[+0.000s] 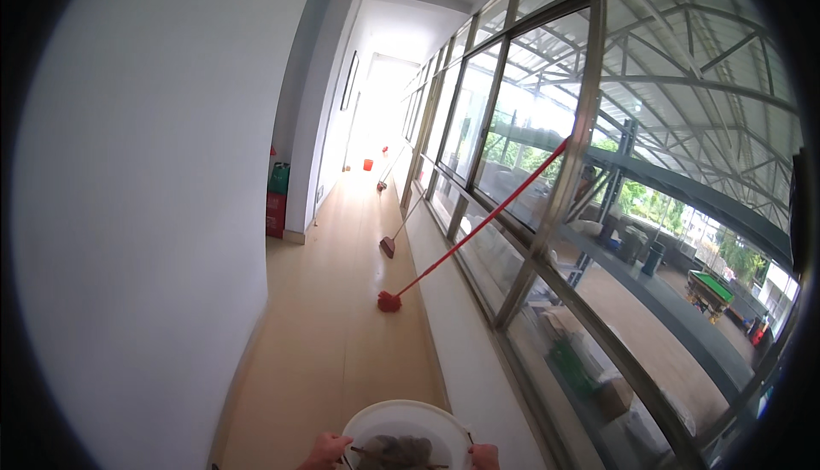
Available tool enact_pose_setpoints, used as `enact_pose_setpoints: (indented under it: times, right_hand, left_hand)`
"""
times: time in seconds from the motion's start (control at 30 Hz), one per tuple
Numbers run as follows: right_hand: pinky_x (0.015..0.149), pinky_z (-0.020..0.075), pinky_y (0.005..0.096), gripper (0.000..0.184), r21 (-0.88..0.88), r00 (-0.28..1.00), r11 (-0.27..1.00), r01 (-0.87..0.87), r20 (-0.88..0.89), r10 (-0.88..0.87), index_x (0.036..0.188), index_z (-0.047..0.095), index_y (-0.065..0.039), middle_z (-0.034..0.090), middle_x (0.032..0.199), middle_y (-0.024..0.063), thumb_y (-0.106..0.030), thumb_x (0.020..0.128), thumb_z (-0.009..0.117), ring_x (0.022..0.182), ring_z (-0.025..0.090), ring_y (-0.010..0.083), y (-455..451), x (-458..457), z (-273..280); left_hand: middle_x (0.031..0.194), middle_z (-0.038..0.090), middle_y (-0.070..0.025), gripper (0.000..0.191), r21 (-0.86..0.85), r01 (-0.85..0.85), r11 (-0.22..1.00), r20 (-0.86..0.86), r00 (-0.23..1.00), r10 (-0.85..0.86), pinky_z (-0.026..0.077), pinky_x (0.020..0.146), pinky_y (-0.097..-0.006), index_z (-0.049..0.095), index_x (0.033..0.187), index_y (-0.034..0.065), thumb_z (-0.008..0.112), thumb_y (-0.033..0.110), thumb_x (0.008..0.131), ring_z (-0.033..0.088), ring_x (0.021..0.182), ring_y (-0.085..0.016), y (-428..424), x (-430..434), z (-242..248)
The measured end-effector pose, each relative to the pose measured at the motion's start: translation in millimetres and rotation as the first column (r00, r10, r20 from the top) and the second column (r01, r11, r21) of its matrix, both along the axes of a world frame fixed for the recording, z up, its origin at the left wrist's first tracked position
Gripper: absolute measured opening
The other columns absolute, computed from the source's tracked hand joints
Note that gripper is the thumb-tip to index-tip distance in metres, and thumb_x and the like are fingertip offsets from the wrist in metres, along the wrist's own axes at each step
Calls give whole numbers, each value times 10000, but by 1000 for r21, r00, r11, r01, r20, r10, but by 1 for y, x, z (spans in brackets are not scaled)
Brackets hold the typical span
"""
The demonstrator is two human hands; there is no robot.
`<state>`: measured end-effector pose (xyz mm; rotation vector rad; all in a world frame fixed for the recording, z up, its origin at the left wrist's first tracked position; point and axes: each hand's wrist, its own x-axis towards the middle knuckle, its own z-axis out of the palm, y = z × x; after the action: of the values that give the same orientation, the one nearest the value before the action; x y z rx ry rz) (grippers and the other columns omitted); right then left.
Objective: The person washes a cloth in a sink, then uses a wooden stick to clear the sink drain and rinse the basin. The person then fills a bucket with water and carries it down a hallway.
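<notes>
A white plastic bucket [394, 420] is at the bottom of the view, held between my two hands. My left hand [328, 450] grips its left side at the rim, by what looks like the wire handle. On the opposite side, my right hand [483, 456] is closed at the rim, partly cut off by the frame edge. Inside the bucket lies a dark grey, bunched mass [400, 451], perhaps wet cloth, with thin brown stick-like pieces beside it. The near side of the bucket is out of view.
A red-handled mop or duster [389, 301] leans across the right side of the corridor against the window frame [537, 251]. Beyond it are a broom [387, 247] and a red bucket [368, 165]. A white wall [147, 213] bounds the left; a red box [275, 213] stands in a recess.
</notes>
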<state>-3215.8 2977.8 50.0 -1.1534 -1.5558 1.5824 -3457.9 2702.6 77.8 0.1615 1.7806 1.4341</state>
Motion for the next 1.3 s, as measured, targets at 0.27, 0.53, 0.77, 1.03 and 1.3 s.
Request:
enact_pose_setpoints:
  times: [0.27,0.53,0.77,1.03,1.3]
  right_hand:
    - [488,418,348,82,0,991,991,-134,-22,134,673,598,29,556,615,84,-50,675,576,560,533,194,138,-209,-14]
    - [475,407,342,77,-40,964,963,-267,-23,266,656,583,29,541,604,75,-42,679,563,545,518,183,238,-413,-4]
    - [464,397,336,78,-32,977,976,-215,-21,214,640,569,28,527,594,67,-36,683,552,532,505,173,306,-543,-35]
    - [451,386,329,86,89,998,994,-56,-34,59,623,554,27,512,583,58,-28,687,540,517,491,161,383,-673,-26]
    - [486,405,313,81,325,999,946,-6,-38,19,651,567,39,527,614,48,-19,701,539,547,497,148,498,-823,-7]
  left_hand:
    - [671,635,-93,253,75,-191,979,13,982,191,431,442,-331,676,831,-21,647,231,821,586,524,-187,100,-155,-34]
    - [636,607,-77,261,33,-291,956,-48,955,292,418,431,-324,672,804,-24,654,237,808,566,507,-174,182,-309,-12]
    - [605,582,-63,270,47,-257,965,-103,960,260,406,422,-317,670,781,-27,660,242,796,549,491,-163,251,-472,-43]
    - [525,478,-10,285,148,-102,984,-73,991,113,334,370,-285,674,770,-25,649,259,774,452,422,-111,368,-653,-6]
    - [561,528,-26,266,168,-65,984,1,998,66,344,354,-280,640,766,-14,629,245,825,474,416,-122,503,-817,-27]
